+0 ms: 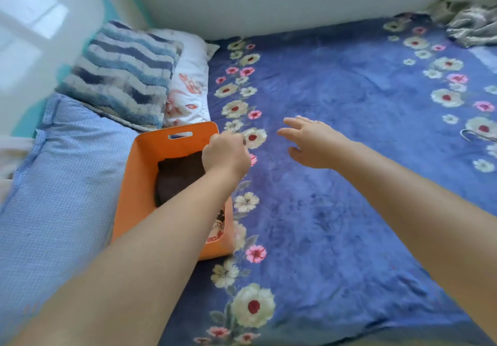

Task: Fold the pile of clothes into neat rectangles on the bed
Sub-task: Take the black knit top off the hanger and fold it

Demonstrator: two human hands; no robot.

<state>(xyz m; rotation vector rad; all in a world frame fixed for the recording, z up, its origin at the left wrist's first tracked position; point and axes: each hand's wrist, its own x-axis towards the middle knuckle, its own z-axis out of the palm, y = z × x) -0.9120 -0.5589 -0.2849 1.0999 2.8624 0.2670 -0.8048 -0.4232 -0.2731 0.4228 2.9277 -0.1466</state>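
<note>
The left hand (225, 155) gripped the right rim of the orange plastic basket (142, 173), fingers curled over its edge. A dark brown garment (178, 176) lay inside the basket. The right hand (312, 141) hovered open, fingers spread, above the blue floral blanket (349, 184).

— What is lying on the bed?
— A blue flowered blanket (336, 184) is covering it. An orange bin (139, 184) is sitting on it, with a dark cloth (177, 176) inside.
— What are the hands doing?
— The left hand (224, 155) is curling over the bin's right rim. The right hand (312, 142) is reaching out flat above the blanket, fingers spread.
</note>
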